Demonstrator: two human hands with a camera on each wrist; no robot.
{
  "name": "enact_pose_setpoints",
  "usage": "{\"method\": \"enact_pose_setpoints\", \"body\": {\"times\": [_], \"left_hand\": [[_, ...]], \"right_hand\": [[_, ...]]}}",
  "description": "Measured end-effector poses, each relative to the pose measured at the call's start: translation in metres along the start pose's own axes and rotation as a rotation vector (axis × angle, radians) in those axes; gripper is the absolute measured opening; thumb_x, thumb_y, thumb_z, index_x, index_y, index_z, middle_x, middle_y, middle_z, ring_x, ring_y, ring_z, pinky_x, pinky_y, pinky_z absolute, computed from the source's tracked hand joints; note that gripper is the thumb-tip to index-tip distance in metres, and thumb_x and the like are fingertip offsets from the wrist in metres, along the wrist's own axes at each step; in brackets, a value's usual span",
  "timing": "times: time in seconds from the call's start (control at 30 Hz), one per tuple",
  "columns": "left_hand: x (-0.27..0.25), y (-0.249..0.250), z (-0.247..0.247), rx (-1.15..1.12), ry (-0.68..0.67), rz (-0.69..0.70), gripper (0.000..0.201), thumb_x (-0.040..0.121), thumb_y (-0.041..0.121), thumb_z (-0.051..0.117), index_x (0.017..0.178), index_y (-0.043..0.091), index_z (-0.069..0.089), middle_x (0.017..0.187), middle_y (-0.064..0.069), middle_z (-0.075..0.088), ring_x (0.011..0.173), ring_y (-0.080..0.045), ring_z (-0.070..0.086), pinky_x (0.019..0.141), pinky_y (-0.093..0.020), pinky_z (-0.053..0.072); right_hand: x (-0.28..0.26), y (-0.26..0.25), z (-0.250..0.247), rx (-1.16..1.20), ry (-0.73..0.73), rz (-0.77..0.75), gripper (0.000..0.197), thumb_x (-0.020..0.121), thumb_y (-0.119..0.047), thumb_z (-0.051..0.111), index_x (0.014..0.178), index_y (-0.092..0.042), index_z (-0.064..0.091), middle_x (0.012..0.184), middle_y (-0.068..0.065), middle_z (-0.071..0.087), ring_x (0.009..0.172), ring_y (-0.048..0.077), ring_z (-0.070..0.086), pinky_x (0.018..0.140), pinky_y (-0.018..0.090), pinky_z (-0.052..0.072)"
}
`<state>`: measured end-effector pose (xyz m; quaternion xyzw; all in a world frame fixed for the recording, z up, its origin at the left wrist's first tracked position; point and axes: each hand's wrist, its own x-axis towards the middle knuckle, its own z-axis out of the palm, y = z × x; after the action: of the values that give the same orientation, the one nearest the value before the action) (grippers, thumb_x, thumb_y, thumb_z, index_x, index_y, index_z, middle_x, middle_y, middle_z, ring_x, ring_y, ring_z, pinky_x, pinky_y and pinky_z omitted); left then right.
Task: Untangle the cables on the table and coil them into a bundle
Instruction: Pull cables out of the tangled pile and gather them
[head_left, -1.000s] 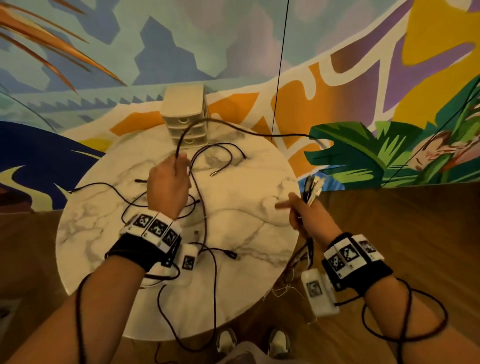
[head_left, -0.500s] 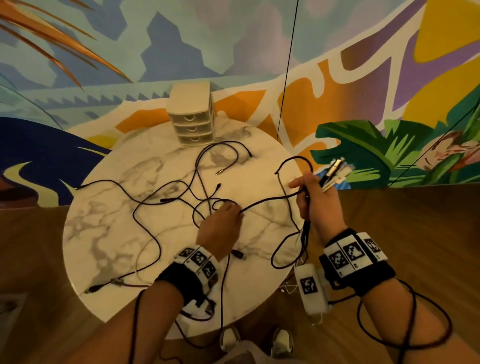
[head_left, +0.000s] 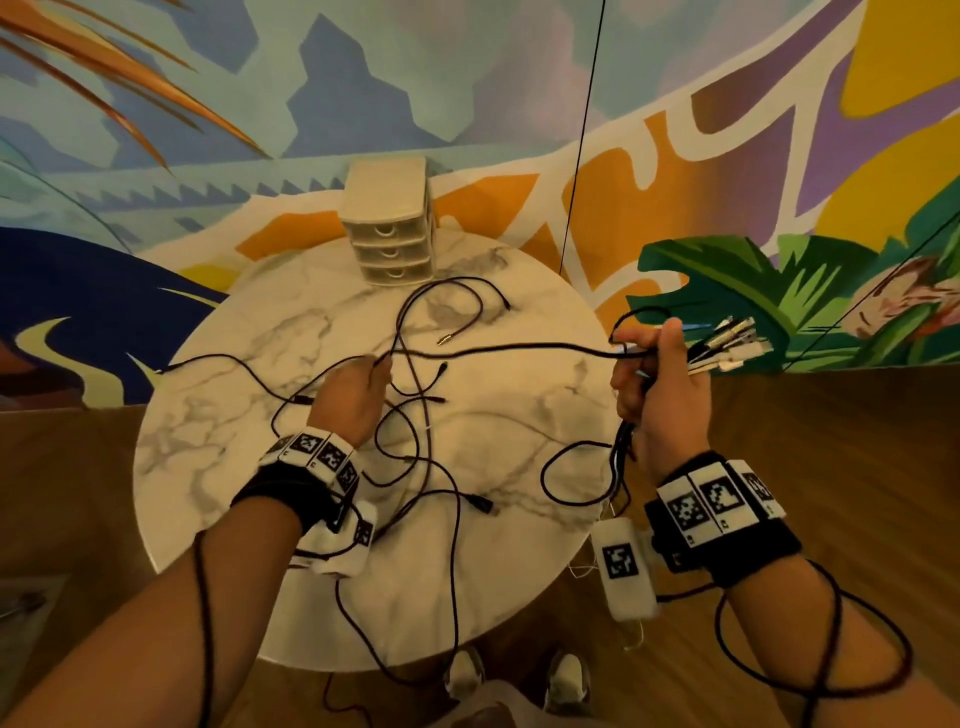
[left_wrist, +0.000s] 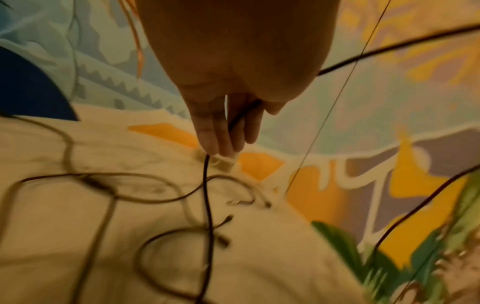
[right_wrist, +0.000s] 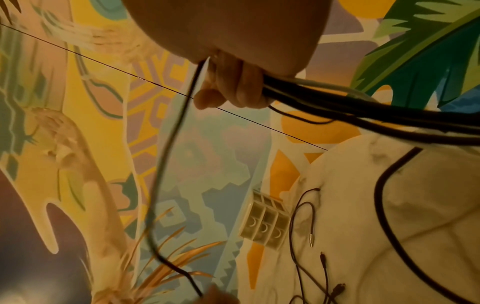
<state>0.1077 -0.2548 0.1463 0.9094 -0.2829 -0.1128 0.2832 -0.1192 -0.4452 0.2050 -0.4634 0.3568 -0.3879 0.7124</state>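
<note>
While the right hand (head_left: 657, 395) keeps its fist round the gathered plugs (head_left: 727, 345) off the table's (head_left: 208, 467) right edge, the left hand (head_left: 353, 400) has slid outward along one black cable (head_left: 519, 349), pinching it mid-table, drawing it taut; more cables (head_left: 415, 457) remain tangled.

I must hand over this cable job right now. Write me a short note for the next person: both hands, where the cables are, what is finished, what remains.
Left hand: pinches a thin black cable above the round white marble table.
Right hand: grips a bundle of gathered cables, plug ends sticking out to the right; the same black cable runs into it.
Done: several cables gathered in the right hand.
Left: loose black cables lie tangled on the table, some hanging over the near edge. Nothing is coiled yet.
Small beige drawer unit stands at the far edge.
</note>
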Motion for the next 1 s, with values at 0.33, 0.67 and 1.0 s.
{"method": "enact_pose_setpoints", "body": {"times": [0.33,0.67,1.0], "left_hand": [[-0.031,0.118,-0.018,0.192,-0.028,0.430,0.026,0.099,0.034,0.034,0.086,0.020,0.052,0.086,-0.006,0.062,0.082,-0.029,0.057,0.064,-0.035,0.037],[-0.022,0.098,0.014,-0.080,-0.217,0.439,0.019,0.096,0.018,0.043,0.087,0.011,0.059,0.082,-0.004,0.056,0.082,-0.029,0.058,0.069,-0.036,0.044],[0.050,-0.001,-0.006,0.232,-0.113,0.009,0.035,0.101,0.022,0.036,0.101,-0.002,0.062,0.107,-0.027,0.058,0.097,-0.040,0.056,0.081,-0.039,0.043]], "right_hand": [[-0.035,0.011,0.027,-0.300,-0.414,0.033,0.036,0.102,-0.034,0.033,0.116,-0.023,0.064,0.055,0.001,0.047,0.044,0.007,0.032,0.043,0.017,0.025],[-0.033,-0.007,0.040,-0.271,-0.350,-0.199,0.047,0.103,-0.029,0.033,0.078,-0.004,0.065,0.051,0.005,0.044,0.044,0.010,0.034,0.045,0.019,0.027],[-0.021,-0.025,0.016,-0.078,-0.046,-0.146,0.050,0.100,-0.040,0.038,0.056,-0.022,0.052,0.042,-0.008,0.040,0.038,0.007,0.033,0.040,0.019,0.021]]}}
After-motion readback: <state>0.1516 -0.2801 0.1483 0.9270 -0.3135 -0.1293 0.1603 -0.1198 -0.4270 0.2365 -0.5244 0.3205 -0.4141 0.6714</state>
